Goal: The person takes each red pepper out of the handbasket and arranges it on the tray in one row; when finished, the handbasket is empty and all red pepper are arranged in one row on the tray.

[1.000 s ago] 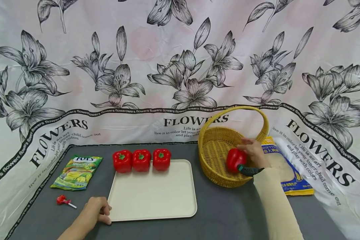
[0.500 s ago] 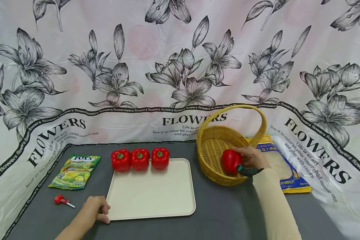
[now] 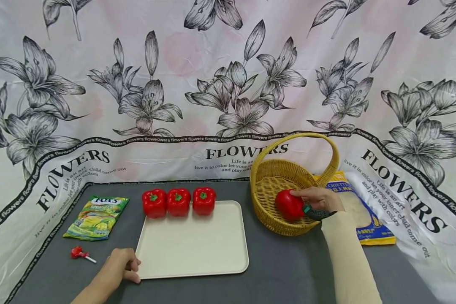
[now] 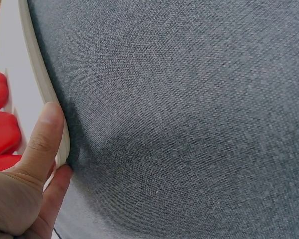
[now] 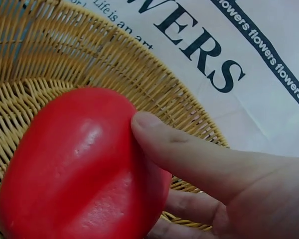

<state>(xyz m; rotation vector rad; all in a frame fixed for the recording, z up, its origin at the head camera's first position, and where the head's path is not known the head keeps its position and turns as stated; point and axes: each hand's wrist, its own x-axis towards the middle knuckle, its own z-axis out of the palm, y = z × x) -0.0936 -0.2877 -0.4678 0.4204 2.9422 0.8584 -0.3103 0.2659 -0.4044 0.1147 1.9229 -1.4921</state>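
My right hand (image 3: 321,199) holds a red bell pepper (image 3: 288,204) inside the wicker basket (image 3: 269,220). In the right wrist view the thumb presses the side of the glossy pepper (image 5: 79,169), and the other fingers go partly out of sight behind it. At the near left corner of the cream tray (image 3: 194,253), my left hand (image 3: 121,265) pinches the rim; in the left wrist view the thumb (image 4: 45,134) lies along that rim, a finger below it. Three red bell peppers (image 3: 178,202) with green stems stand in a row along the tray's far edge.
A green and yellow candy bag (image 3: 96,218) lies left of the tray, with a red lollipop (image 3: 80,253) in front of it. Behind the right forearm lies a yellow and blue food bag (image 3: 370,219). The basket's tall handle (image 3: 300,136) arches over it; a flower-print curtain (image 3: 228,97) hangs behind.
The right hand's fingers have dropped from above the pepper to its side, and the pepper has shifted slightly left within the basket. My left hand keeps its place on the tray.
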